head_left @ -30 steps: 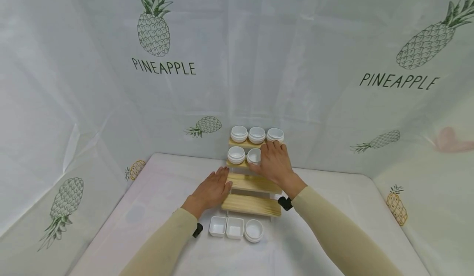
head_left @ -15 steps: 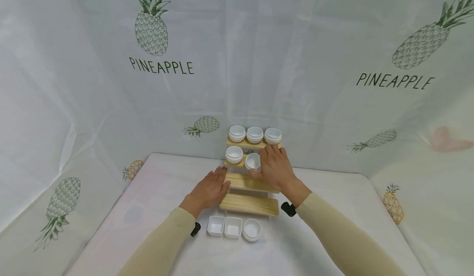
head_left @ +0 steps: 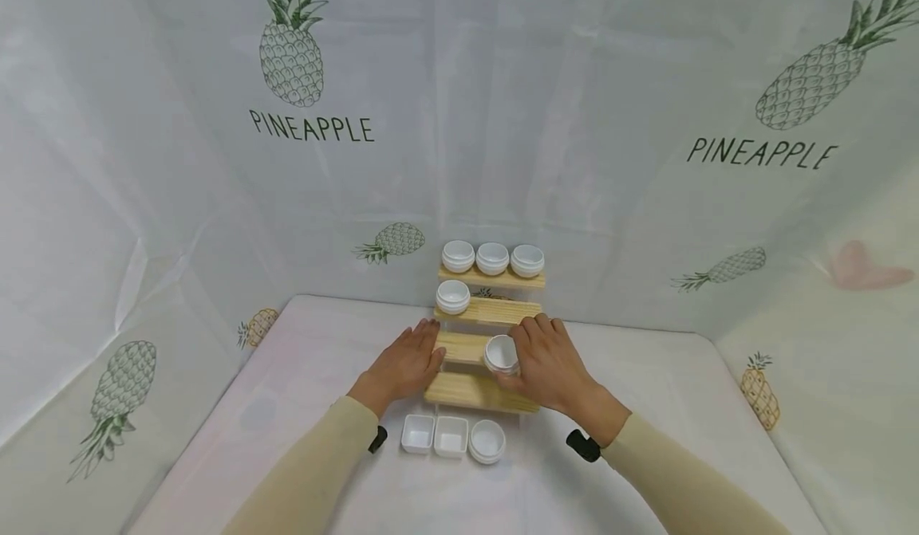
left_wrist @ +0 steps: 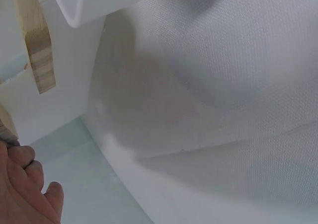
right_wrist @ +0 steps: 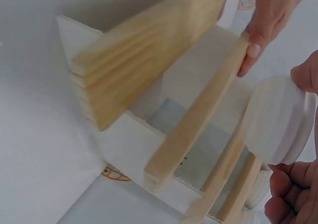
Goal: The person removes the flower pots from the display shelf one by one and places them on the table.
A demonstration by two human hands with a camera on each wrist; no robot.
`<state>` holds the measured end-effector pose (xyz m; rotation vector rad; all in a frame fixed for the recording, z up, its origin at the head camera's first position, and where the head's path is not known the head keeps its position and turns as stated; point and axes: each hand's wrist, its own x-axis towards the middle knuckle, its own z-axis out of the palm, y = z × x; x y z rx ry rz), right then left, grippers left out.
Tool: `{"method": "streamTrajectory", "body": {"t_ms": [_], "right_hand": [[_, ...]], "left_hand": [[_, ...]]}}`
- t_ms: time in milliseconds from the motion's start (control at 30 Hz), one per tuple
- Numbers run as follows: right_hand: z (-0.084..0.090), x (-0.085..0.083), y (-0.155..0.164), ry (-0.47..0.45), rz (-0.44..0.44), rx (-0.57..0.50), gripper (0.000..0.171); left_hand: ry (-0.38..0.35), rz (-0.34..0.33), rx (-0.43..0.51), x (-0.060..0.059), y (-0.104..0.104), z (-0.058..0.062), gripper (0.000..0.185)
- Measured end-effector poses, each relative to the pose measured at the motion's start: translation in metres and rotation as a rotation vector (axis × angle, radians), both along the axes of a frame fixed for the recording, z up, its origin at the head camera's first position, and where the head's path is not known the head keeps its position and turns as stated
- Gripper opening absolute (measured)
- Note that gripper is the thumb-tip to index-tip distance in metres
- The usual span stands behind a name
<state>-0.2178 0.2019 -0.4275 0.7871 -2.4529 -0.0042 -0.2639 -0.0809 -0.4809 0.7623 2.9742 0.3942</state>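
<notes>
We see a stepped wooden stand (head_left: 459, 390), the left hand (head_left: 404, 361) resting straight-fingered against its left side, while the right hand (head_left: 551, 366) grips a round white bowl (head_left: 500, 352) in the air near its lower half.

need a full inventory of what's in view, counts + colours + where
Round bowls on top board: 3, white, side by side in a row
Round bowl on second board: 1, white, at the left end
Round bowl in hand: 1, white, held by the right hand
Round bowl on table: 1, white, in front of the stand
Square dishes: 2, white, left of that last bowl
Tiered stand: 1, four wood-coloured boards, white sides, on the table
Table: 1, whitish cover, under everything
Backdrop: whitish, pineapple prints, behind and beside the table
Wrist devices: 2, black, one per wrist
Sleeves: 2, beige, on both arms
Left hand: 1, at the stand's left side
Right hand: 1, gripping the bowl
</notes>
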Motion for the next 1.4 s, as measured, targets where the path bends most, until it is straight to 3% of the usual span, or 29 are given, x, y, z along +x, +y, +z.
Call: {"method": "streamTrajectory", "body": {"t_ms": [333, 533, 833, 1067, 1400], "right_hand": [[-0.021, 0.029, 0.017, -0.073, 0.089, 0.007, 0.059], [-0.037, 0.045, 0.031, -0.082, 0.095, 0.037, 0.058], [-0.078, 0.071, 0.048, -0.062, 0.134, 0.043, 0.058], [-0.102, 0.074, 0.049, -0.045, 0.159, 0.052, 0.058], [-0.107, 0.069, 0.049, -0.092, 0.131, 0.081, 0.064]], "left_hand": [[-0.026, 0.005, -0.013, 0.000, 0.002, 0.003, 0.070], [-0.012, 0.011, -0.011, -0.001, 0.001, 0.003, 0.070], [-0.018, -0.008, 0.004, 0.001, -0.001, 0.000, 0.070], [-0.019, -0.013, 0.012, 0.000, -0.003, -0.002, 0.069], [-0.018, -0.009, 0.021, -0.004, -0.001, -0.004, 0.071]]}}
